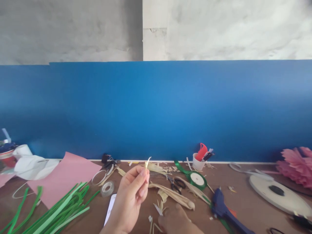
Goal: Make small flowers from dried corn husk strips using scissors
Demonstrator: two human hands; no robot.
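My left hand (pixel 134 195) is raised over the middle of the table. Its thumb and fingers pinch a small pale yellow husk piece (pixel 146 163) with a thin curved tip pointing up. My right hand (pixel 177 221) is low at the bottom edge, blurred, its fingers reaching down to the table beside small husk strips (pixel 159 208); whether it grips any is not clear. Just beyond it lies a long dried corn husk (pixel 175 196). Dark-handled scissors (pixel 179 184) rest behind that husk, partly covered.
Green pipe cleaners (pixel 63 208), pink paper (pixel 65 178), a tape roll (pixel 107 188) and a phone (pixel 110 208) lie left. To the right are a green ribbon spool (pixel 198 179), a white cup (pixel 198 162) of pens, a blue glue gun (pixel 224 209) and a pale oval object (pixel 280 195).
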